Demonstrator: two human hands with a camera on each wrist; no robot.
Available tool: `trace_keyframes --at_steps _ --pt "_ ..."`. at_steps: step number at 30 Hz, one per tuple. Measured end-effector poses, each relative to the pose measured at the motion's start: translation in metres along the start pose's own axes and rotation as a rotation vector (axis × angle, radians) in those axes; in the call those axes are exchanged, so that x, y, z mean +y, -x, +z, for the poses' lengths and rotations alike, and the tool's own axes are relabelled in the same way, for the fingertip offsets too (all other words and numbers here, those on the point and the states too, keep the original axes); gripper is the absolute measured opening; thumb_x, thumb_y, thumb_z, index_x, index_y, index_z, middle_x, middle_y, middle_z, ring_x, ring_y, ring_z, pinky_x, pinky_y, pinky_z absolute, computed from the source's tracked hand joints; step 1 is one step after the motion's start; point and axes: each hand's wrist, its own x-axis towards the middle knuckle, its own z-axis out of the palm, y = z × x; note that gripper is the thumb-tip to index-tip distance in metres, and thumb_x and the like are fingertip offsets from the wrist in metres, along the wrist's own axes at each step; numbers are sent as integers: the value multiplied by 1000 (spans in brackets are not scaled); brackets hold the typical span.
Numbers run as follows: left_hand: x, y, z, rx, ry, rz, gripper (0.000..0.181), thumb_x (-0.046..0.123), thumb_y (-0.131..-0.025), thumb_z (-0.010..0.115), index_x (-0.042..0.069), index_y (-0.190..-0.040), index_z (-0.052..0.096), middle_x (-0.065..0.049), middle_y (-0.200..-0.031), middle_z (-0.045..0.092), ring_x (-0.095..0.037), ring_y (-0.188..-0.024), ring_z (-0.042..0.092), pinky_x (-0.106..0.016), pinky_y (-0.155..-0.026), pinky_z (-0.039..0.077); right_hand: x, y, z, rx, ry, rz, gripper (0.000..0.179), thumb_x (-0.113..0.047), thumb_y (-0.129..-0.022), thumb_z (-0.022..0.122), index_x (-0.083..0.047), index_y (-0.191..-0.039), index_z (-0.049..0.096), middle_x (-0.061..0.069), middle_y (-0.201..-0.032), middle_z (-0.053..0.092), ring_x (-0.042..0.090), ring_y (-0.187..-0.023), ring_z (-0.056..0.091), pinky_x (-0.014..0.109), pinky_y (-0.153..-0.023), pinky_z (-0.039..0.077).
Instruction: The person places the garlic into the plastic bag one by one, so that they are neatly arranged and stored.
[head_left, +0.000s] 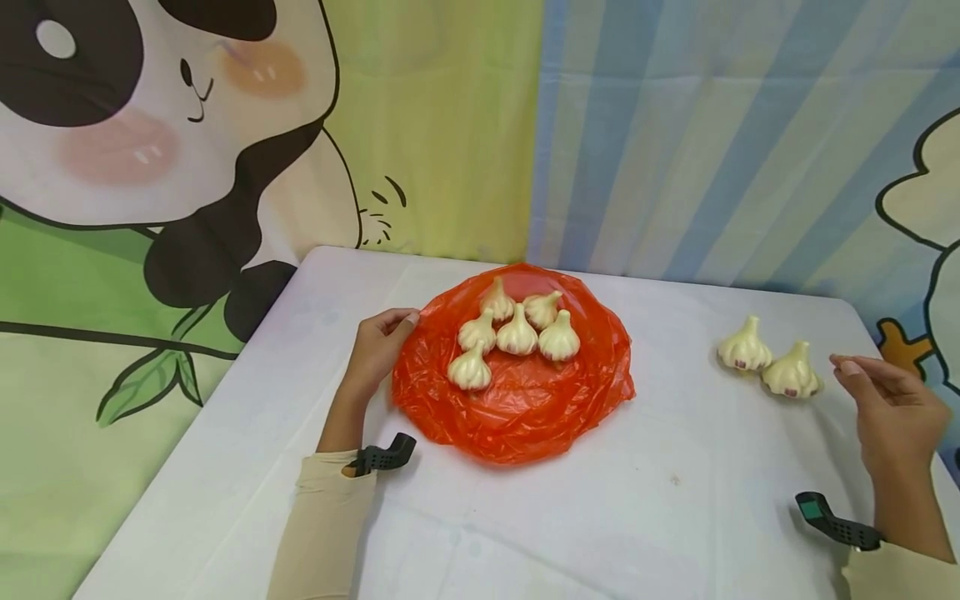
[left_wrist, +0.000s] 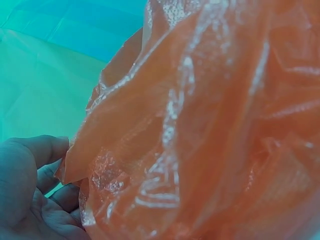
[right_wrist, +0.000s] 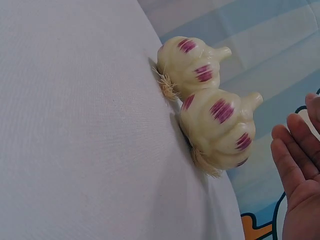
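A red plastic bag [head_left: 517, 417] lies spread open on the table, with several white garlic bulbs [head_left: 517, 332] on it. At the bag's left edge my left hand [head_left: 378, 346] pinches the film; in the left wrist view the thumb [left_wrist: 50, 147] meets the bag's rim [left_wrist: 75, 155]. My right hand [head_left: 896, 408] is just right of two more garlic bulbs, a farther one [head_left: 745, 346] and a nearer one [head_left: 792, 372]. Its fingers are apart from both and hold nothing. Purple patches and root tufts show on these bulbs [right_wrist: 220, 125] in the right wrist view.
A white cloth covers the table [head_left: 667, 500]. Behind it hangs a printed curtain [head_left: 442, 125] with a panda and stripes. Each wrist carries a black camera mount, one left [head_left: 386, 454] and one right [head_left: 836, 521].
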Motion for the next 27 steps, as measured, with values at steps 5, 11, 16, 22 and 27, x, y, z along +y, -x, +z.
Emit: trace_keyframes --at_steps 5,11,16,22,27 --pt "0 -1 0 5 -4 9 37 35 -97 60 6 -117 68 -10 -108 67 -22 -98 61 -26 -82 52 3 -4 -1 38 58 53 32 -16 -92 66 -7 -123 67 -8 -116 64 4 -105 58 9 -88 41" --pt "-1 -1 -1 7 -8 -1 36 35 -97 60 6 -117 68 -9 -108 66 -22 -98 60 -26 -82 52 6 -6 3 -90 260 196 49 -33 -93 65 -25 -140 53 -12 -136 52 0 -124 47 9 -93 36" --pt "-1 -1 0 -1 -12 -5 37 35 -97 60 6 -118 68 -9 -109 66 -22 -98 60 -26 -82 52 10 -8 2 -265 355 184 65 -42 -93 62 -31 -151 34 -9 -152 37 7 -136 36 11 -94 34" --pt "-1 0 -1 -3 -22 -14 37 37 -97 60 7 -118 68 -8 -110 66 -22 -99 59 -26 -83 52 12 -12 1 -396 347 184 73 -47 -90 64 -32 -153 29 -13 -150 39 6 -136 35 6 -87 37" --pt "-1 -2 0 2 -23 -19 37 36 -97 60 7 -118 68 -8 -110 66 -22 -99 60 -27 -82 52 10 -14 0 -403 433 227 73 -55 -88 62 -24 -150 39 -9 -144 47 10 -126 42 6 -74 44"
